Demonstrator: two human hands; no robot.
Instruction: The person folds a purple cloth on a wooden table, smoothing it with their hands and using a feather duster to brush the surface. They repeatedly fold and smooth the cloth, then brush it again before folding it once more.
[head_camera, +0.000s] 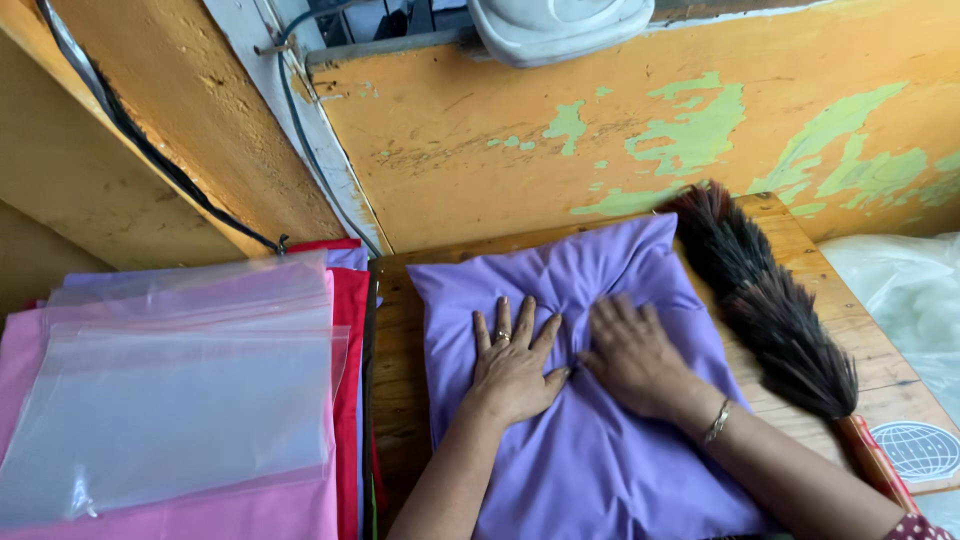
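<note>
**Both palms flat on the purple cloth**

Purple cloth (590, 440) fills the lower middle, spread on my wooden table (400, 360). Clear plastic bags (170, 400) lie at lower left, a feather duster (770, 300) at right. My left hand (512, 365) and right hand (632, 355) press it, fingers spread, gripping nothing.

Both hands lie flat, palms down, side by side on the purple cloth (590, 440). The left hand (512, 368) spreads its fingers, a ring on one; the right hand (632, 358) wears a wrist bangle, fingers together.
</note>
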